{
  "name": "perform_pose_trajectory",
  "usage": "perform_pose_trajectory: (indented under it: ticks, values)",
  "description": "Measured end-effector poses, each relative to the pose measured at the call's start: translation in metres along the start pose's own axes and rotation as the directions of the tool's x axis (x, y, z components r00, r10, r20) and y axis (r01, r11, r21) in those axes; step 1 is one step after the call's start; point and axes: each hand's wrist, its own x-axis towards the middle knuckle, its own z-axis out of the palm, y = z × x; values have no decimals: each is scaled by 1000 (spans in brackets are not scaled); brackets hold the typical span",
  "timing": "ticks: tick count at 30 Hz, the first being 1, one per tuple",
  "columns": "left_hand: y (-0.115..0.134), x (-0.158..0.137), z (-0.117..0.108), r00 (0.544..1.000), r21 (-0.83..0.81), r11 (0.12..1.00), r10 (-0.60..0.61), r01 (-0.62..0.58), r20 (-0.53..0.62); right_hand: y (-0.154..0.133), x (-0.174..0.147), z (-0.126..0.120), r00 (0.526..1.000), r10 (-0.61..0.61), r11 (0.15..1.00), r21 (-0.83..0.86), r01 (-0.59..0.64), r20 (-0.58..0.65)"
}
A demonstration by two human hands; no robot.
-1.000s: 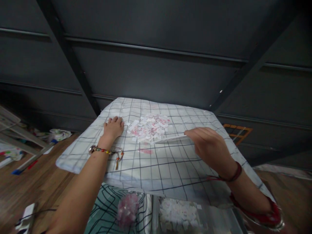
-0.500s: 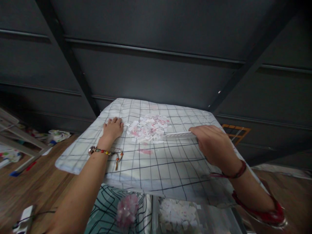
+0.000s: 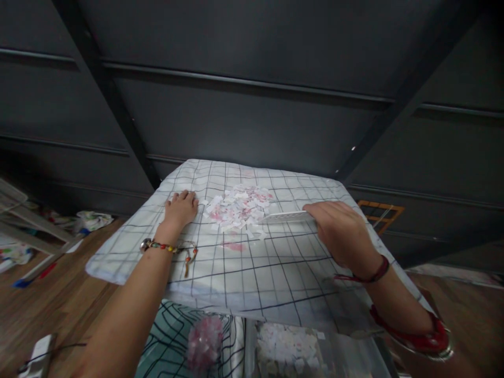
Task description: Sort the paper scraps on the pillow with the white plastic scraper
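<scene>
My left hand [image 3: 181, 208] lies palm down on a white cloth with dark grid lines [image 3: 271, 262], fingers spread, just left of a heap of small white and pink paper scraps [image 3: 238, 207]. It holds nothing. At the heap's right side my right hand [image 3: 338, 231] is closed around one end of a thin white tool with a slotted face [image 3: 287, 216]; its exact kind I cannot make out. The tool's far end touches the scraps at their lower right edge. A few loose scraps and a pink piece [image 3: 234, 246] lie nearer to me.
Below the cloth's front edge stands a clear plastic bin [image 3: 289, 349] with more pale scraps. Left of it, a pink bundle in clear wrap [image 3: 205, 342] rests on green patterned fabric [image 3: 167, 336]. A dark panelled wall [image 3: 248, 126] rises behind. A power strip [image 3: 39, 354] lies on the floor.
A few scraps at the heap's lower right have shifted towards me and spread out beside the tool's tip. Both hands stay nearly where they were.
</scene>
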Motion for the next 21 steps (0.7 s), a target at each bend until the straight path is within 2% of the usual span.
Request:
perform_pose_trajectory:
  ticks: [5,9,14,21]
  values:
    - [0,1,0,1000,-14,1000,-5,5,13,1,-7,-4,998,21,1000,11,-22,62]
    - [-2,3,3,1000,-12,1000,-1,1,1,3,-9,-11,997,46,999,12,-46,57]
    - [-2,3,2,1000,0,1000,-7,7,9,-4,-3,-4,993,46,999,-15,-45,108]
    - [-1,2,0,1000,-6,1000,-7,7,7,-2,-1,-1,998,40,999,-37,-38,43]
